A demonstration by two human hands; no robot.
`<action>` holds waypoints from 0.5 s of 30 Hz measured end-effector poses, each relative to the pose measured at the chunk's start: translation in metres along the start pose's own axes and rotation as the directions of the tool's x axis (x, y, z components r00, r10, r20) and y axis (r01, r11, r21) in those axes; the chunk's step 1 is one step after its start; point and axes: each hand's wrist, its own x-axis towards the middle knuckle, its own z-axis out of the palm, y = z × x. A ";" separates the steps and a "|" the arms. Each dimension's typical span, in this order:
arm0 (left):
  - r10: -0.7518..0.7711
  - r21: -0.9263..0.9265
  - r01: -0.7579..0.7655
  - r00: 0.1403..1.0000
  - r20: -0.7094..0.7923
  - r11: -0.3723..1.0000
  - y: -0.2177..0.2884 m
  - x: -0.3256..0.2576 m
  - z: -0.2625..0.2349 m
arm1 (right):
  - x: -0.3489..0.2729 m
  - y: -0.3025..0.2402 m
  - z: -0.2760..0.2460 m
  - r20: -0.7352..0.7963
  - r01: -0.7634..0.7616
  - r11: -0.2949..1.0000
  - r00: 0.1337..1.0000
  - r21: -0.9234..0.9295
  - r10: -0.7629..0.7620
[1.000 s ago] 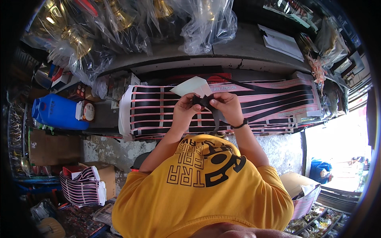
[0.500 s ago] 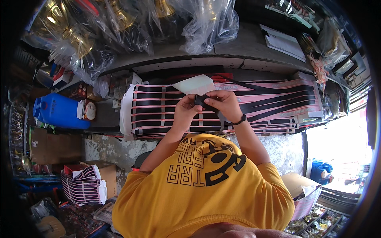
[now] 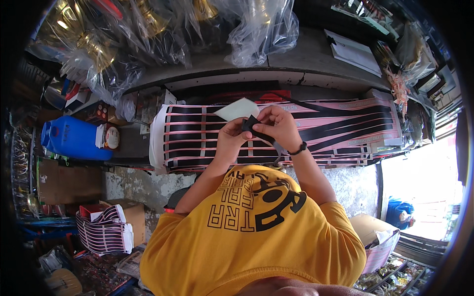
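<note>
A black ribbon (image 3: 250, 124) is pinched between my two hands, its end folded and standing up at the fingertips. My left hand (image 3: 230, 140) closes on its left side, thumb and fingers together. From the other side my right hand (image 3: 279, 127) grips the same ribbon, thumb in front; a dark band circles that wrist. A length of the ribbon trails down beside the right wrist. Just behind my fingers lies a pale, angular piece of paper (image 3: 238, 108). Beneath both hands spread pink-and-white sheets (image 3: 183, 129) striped with black ribbons. Longer black ribbons (image 3: 340, 132) run off to the right.
A blue plastic canister (image 3: 79, 138) lies at the left. Gold trophy-like pieces in clear plastic bags (image 3: 261, 34) line the shelf above. A white paper pad (image 3: 353, 53) rests on the shelf's right. Cardboard boxes (image 3: 69, 182) and more striped sheets (image 3: 103, 231) are low at left.
The ribbon's end now sticks up higher between my fingers. My right fingers have lifted slightly and curled over it. The pale paper behind has shifted a little and looks narrower.
</note>
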 end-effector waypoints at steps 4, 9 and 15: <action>-0.038 -0.067 0.040 0.999 0.038 0.997 0.001 0.000 0.001 | -0.001 0.000 -0.001 0.022 -0.073 0.997 0.997 -0.037 0.073; -0.027 -0.034 0.027 1.000 0.002 0.999 0.000 0.000 0.002 | -0.004 0.001 0.003 -0.016 0.001 0.996 1.000 -0.087 -0.003; -0.023 -0.034 0.021 0.999 -0.041 0.999 0.001 0.000 0.007 | -0.003 0.004 0.003 -0.026 0.198 0.954 0.978 -0.226 -0.209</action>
